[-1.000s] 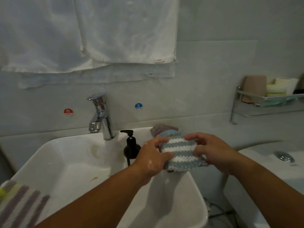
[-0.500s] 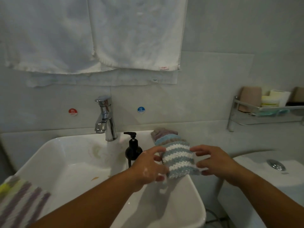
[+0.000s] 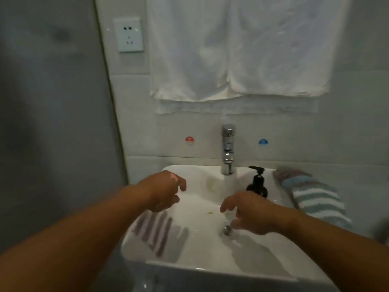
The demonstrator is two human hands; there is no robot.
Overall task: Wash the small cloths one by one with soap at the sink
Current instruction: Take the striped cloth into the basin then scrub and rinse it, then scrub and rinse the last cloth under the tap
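- Purple-striped cloth (image 3: 157,232) lay flat in the sink (image 3: 210,267) by its left edge, with its stripes running rear to front.
- Blue-and-white cloth (image 3: 317,201) lay along the sink's right edge, its long axis running rear to front and its bands crossing it.
- Left hand (image 3: 164,189) hovered over the basin, fingers loosely curled and empty.
- Right hand (image 3: 250,216) hung above the drain (image 3: 226,229), fingers slightly spread and empty.

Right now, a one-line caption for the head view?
Left hand and right hand, both empty, over the sink; purple-striped cloth at its left, blue-striped cloth rests beside the soap pump.
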